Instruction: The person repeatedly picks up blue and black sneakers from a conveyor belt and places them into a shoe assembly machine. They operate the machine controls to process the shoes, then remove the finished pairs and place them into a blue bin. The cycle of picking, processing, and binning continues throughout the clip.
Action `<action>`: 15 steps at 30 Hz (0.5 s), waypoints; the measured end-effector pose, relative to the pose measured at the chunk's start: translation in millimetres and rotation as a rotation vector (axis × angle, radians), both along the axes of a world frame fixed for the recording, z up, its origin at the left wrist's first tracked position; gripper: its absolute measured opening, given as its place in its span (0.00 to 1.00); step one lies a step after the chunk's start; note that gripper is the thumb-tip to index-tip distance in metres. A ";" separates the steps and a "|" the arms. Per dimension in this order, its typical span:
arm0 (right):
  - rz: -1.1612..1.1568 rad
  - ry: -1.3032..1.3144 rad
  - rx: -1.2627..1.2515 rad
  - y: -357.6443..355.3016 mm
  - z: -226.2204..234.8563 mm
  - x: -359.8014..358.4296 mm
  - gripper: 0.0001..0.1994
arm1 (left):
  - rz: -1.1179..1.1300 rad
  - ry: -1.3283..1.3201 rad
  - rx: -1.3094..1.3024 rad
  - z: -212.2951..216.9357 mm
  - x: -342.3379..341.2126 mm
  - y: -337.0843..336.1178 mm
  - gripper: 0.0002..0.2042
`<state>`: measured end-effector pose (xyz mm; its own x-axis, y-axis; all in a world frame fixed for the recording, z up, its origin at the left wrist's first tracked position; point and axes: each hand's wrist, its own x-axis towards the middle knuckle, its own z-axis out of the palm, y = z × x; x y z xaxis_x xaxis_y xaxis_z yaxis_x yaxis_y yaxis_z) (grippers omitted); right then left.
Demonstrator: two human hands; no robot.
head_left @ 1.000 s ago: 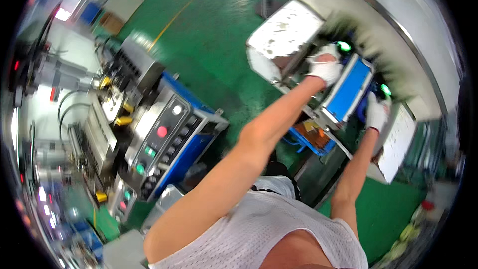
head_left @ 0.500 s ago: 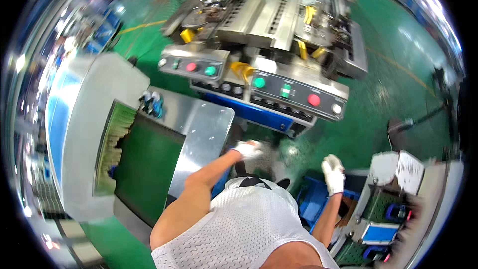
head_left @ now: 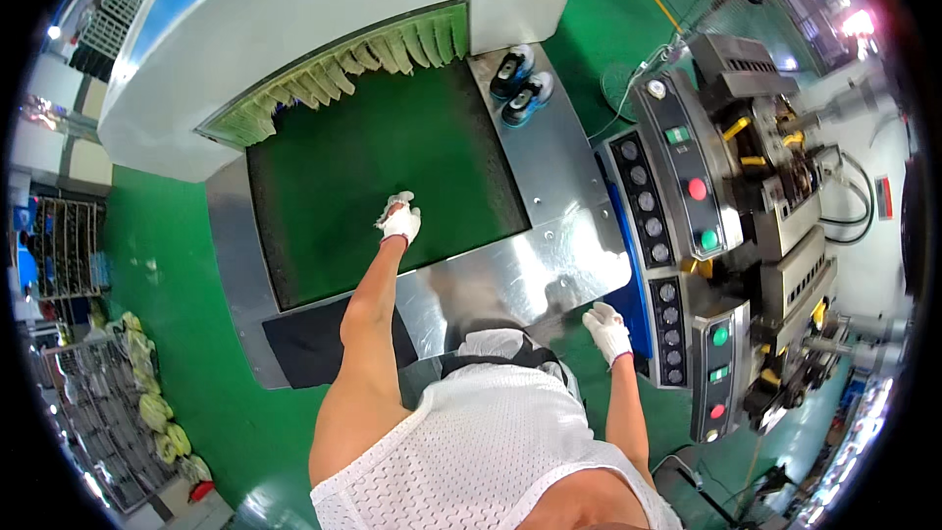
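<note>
My left hand (head_left: 399, 219), in a white glove with bare skin showing at some fingertips, reaches over the green conveyor belt (head_left: 392, 147). Its fingers are loosely bent and apart, and I see nothing in them. Lower on the right, my right hand (head_left: 607, 330), also gloved in white, hangs by the corner of the steel table (head_left: 559, 236). Its fingers are relaxed and hold nothing visible. A pair of dark and light shoes with blue parts (head_left: 528, 98) sits on the steel surface beside the belt's far right corner.
A large pale machine housing (head_left: 363, 0) spans the far side, with a fringed curtain (head_left: 343, 74) over its opening. To the right stands a press machine (head_left: 697, 196) with red and green buttons. A black sheet (head_left: 304, 344) lies at the table's near left. Racks (head_left: 98, 412) stand farther left.
My view and body have turned left, so the belt now lies in front and the press machine at right. My left hand has moved out over the belt.
</note>
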<state>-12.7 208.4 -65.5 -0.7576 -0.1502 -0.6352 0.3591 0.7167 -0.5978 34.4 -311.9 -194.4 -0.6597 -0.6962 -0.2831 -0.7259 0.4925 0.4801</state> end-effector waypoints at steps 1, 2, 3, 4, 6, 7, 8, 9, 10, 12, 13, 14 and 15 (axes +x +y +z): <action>0.082 -0.022 0.065 -19.7 -1.5 -15.1 0.31 | 0.006 0.004 -0.020 -4.7 -5.1 -8.3 0.21; 0.162 -0.046 0.131 -36.3 -5.7 -26.6 0.32 | 0.022 0.039 -0.046 -7.9 -11.4 -17.7 0.21; 0.261 0.023 0.201 -53.9 -17.5 -36.8 0.33 | 0.049 0.066 -0.073 -3.0 -14.5 -28.9 0.20; 0.317 0.067 0.224 -73.0 -19.6 -43.4 0.31 | 0.073 0.093 -0.100 -5.6 -18.7 -39.7 0.20; 0.440 0.108 0.206 -91.3 -54.5 -59.0 0.31 | 0.029 0.274 -0.206 -31.1 -31.8 -90.6 0.20; 0.549 0.065 0.385 -117.1 -51.9 -66.8 0.31 | 0.046 0.277 -0.349 -27.4 -43.3 -115.8 0.21; 0.616 0.067 0.454 -134.8 -55.5 -72.3 0.32 | 0.026 0.333 -0.424 -34.4 -47.2 -152.6 0.21; 0.663 0.062 0.521 -151.9 -65.5 -72.8 0.33 | 0.115 0.257 -0.355 -21.0 -63.0 -182.3 0.23; 0.718 0.111 0.575 -157.2 -81.2 -72.2 0.35 | 0.109 0.285 -0.483 -32.5 -62.5 -230.0 0.25; 0.792 0.193 0.694 -167.4 -114.1 -66.6 0.40 | 0.279 0.178 -0.460 -17.3 -88.7 -299.1 0.28; 0.750 0.311 0.625 -176.6 -122.5 -70.2 0.41 | 0.347 0.088 -0.698 -45.0 -80.3 -350.0 0.29; 0.653 0.400 0.584 -181.0 -130.6 -60.9 0.43 | 0.468 -0.033 -0.592 -8.3 -120.5 -356.6 0.26; 0.747 0.588 0.701 -193.1 -125.2 -59.6 0.44 | 0.409 -0.182 -0.446 -1.9 -124.0 -406.9 0.22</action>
